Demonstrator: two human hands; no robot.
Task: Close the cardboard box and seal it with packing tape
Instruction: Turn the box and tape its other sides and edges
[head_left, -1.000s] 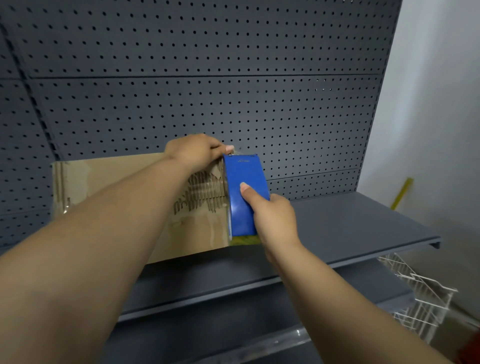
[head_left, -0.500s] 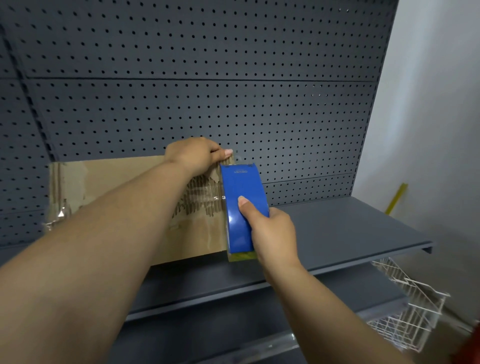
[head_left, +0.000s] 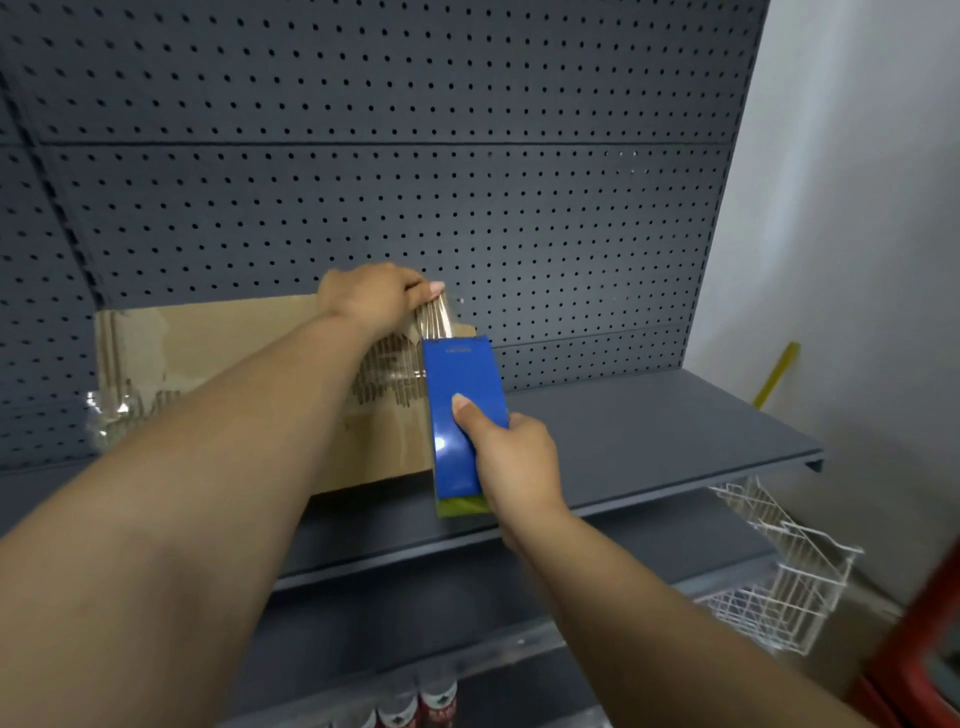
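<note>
Right grip (head_left: 511, 457) on dispenser (head_left: 460, 415), basket (head_left: 779, 582) aside

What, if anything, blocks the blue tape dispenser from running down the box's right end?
Nothing visible does. The right hand holds the blue tape dispenser against the brown cardboard box; the left hand pinches the clear tape above, clear of the path.

Blue tape dispenser (head_left: 462, 410), brown box (head_left: 244, 353)

The bottles (head_left: 415, 709) are cut off by the bottom edge, their labels unreadable.
</note>
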